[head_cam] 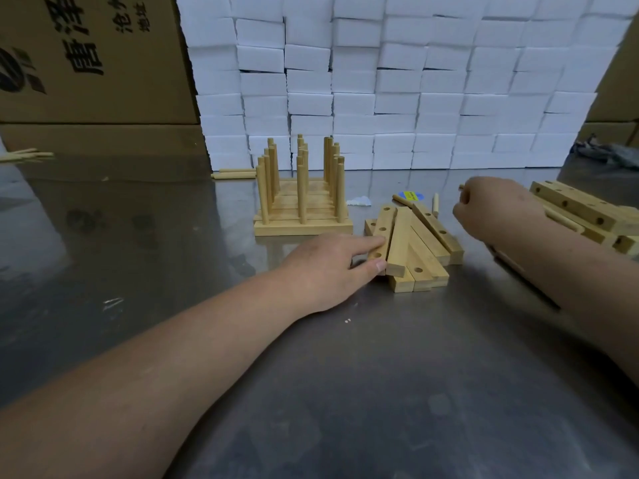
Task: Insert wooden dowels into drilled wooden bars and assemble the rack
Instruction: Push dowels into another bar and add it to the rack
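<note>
Left hand: our left hand [328, 267] reaches low over the grey metal table [345, 392]. The forefinger and thumb are clamped on the near end of a pale drilled wooden bar [383, 229], with the forefinger along its left edge and the thumb at its end.
Drilled bar: it lies on top of a loose pile of wooden bars [428, 271], which spreads just right of our thumb.
Right hand: our right hand [498, 209] is curled into a fist beyond the pile. The tip of a short round wooden dowel [461, 187] pokes out past the knuckles, gripped inside the fingers.
Loose peg: a short wooden peg [435, 203] lies just left of those curled fingers, apart from them.
Rack: the assembled wooden rack [302, 216], with its upright dowels, stands just beyond our left fingertips without touching them.
Stacked bars: a stack of drilled wooden bars [581, 210] sits right of our right wrist, partly hidden by it.
Backdrop: a wall of white foam blocks [432, 81] and a brown cardboard box [93, 63] stand far beyond both sets of fingers.
</note>
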A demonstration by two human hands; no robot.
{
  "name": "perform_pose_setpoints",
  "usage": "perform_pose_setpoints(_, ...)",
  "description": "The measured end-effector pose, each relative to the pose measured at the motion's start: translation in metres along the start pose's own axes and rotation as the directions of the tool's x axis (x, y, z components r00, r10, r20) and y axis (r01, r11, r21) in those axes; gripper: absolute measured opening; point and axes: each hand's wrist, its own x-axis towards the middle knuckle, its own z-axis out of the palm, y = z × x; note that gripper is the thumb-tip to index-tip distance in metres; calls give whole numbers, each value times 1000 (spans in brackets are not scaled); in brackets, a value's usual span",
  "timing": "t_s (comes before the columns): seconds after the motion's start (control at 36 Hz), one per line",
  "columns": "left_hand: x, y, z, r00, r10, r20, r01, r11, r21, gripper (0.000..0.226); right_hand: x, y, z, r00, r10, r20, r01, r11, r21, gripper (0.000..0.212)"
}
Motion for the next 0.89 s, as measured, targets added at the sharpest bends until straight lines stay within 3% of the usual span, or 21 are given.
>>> perform_pose_setpoints(0.11,0,-1,1,999,-38,-35,37,998,-49,50,-12,-17,-17,985,-55,-165,106,943,316,24)
perform_pose_setpoints(0.25,2,-1,1,994,-84,-74,70,982,-173,55,-33,-44,-38,953,-198,-230,289,821,493,28)
perform_pose_setpoints(0.36,6,-2,-1,970,-169,-173,110,945,-309,51,-42,-52,-44,925,-269,-270,373,782,500,31)
perform_pose_setpoints(0.47,6,-3,-3,934,-210,-291,109,938,-329,48,-47,-55,-45,913,-300,-276,406,728,552,29)
perform_pose_setpoints(0.67,8,-4,-6,919,-263,-293,113,890,-443,46,-58,-60,-49,873,-348,-343,487,667,563,20)
perform_pose_setpoints(0.78,7,-4,-6,926,-276,-258,128,871,-474,28,-64,-63,-52,821,-457,-343,571,679,461,21)
perform_pose_setpoints(0.89,8,-7,-7,933,-291,-213,139,835,-532,25,-67,-64,-49,769,-554,-318,639,677,365,23)
